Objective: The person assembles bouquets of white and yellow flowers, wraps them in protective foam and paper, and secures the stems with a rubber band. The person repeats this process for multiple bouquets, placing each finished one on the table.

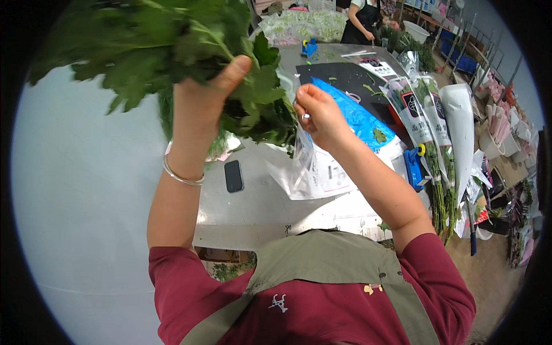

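A bunch of leafy green stems point(142, 47) fills the upper left, held up above the table point(215, 211). My left hand point(200, 97) is closed around it, thumb across the stems; the bunch's far end runs out of view. My right hand point(321, 112) is beside the lower right leaves, thumb and fingers pinched on the edge of a clear plastic sleeve point(297, 181). Printed marks show on the sleeve, which hangs down over the tabletop. Behind my right hand lies blue plastic film point(368, 125) with a loose leaf point(379, 135) on it.
A smartphone point(234, 176) lies on the table. Blue tape dispensers point(414, 169) point(308, 47) stand at the right and far end. Wrapped stem bunches point(414, 116) and a white-wrapped one point(457, 125) line the right edge. Another person point(362, 21) stands beyond the table.
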### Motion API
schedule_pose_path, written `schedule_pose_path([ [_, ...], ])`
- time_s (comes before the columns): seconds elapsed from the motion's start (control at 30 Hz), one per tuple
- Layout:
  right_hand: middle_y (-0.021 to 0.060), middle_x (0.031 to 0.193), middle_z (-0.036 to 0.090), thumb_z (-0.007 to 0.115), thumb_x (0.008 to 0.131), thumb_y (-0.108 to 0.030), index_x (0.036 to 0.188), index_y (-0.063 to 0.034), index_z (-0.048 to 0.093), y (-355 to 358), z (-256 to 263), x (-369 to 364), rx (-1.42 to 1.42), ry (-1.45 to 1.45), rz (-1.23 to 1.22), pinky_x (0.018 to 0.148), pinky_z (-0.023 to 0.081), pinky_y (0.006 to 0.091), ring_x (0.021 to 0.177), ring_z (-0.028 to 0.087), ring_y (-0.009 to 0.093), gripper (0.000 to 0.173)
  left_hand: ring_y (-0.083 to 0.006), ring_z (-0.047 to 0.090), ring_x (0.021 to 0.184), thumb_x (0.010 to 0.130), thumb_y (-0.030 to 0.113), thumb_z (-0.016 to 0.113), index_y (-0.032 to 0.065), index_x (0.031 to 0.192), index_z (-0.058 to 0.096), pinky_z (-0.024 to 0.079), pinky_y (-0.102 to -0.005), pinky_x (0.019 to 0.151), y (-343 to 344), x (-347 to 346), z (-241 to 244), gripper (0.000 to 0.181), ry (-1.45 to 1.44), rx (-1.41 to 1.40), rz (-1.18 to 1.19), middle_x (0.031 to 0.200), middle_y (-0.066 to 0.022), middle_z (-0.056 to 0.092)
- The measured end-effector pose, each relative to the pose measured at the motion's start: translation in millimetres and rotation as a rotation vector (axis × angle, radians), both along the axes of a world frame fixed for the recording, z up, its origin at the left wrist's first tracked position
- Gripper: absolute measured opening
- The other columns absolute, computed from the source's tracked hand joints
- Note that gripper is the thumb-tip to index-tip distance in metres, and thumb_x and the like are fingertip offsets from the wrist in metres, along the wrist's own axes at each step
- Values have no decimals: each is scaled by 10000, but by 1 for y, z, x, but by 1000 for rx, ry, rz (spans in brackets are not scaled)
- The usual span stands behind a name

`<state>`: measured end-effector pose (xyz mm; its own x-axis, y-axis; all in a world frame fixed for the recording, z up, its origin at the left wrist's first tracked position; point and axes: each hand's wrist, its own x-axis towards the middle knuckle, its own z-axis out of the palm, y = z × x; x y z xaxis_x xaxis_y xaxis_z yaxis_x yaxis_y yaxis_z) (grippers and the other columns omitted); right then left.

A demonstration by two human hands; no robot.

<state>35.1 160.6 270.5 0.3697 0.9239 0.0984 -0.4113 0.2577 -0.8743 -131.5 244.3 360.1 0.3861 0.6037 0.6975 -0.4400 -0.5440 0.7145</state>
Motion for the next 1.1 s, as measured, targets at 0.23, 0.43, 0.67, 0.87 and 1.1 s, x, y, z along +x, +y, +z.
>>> schedule_pose_path([
  [0.23,-18,655,479,520,940,-168,910,-65,487,13,63,4,142,5,7,453,322,206,513,393,72,112,-121,559,905,807,238,742,5,1097,589,449,-278,836,8,6,35,403,451,81,109,1022,-28,616],
  [0.43,-11,645,489,504,932,-139,893,-66,497,33,83,18,235,47,119,456,365,198,539,426,67,83,-127,560,888,812,310,729,-13,1054,616,451,-287,805,23,7,44,419,597,162,107,982,-33,637],
  [0.67,-29,716,518,532,924,-167,849,-90,523,43,92,20,142,42,-53,493,359,214,548,425,57,108,-131,561,952,775,80,706,-22,1174,549,462,-289,844,29,-11,43,441,766,286,-54,1082,-57,630],
  [0.87,-12,813,583,515,905,-101,999,-84,573,57,33,40,287,29,-20,596,432,201,664,526,53,112,-159,566,921,709,98,703,-37,1253,442,478,-308,806,43,0,10,619,975,158,-21,1039,-102,619],
  [1.1,-64,628,464,538,940,-200,885,-131,515,-32,59,89,143,-45,19,405,296,163,478,372,1,91,-212,587,786,762,122,715,-56,957,580,474,-310,719,29,-26,34,297,986,412,-42,907,-136,608],
])
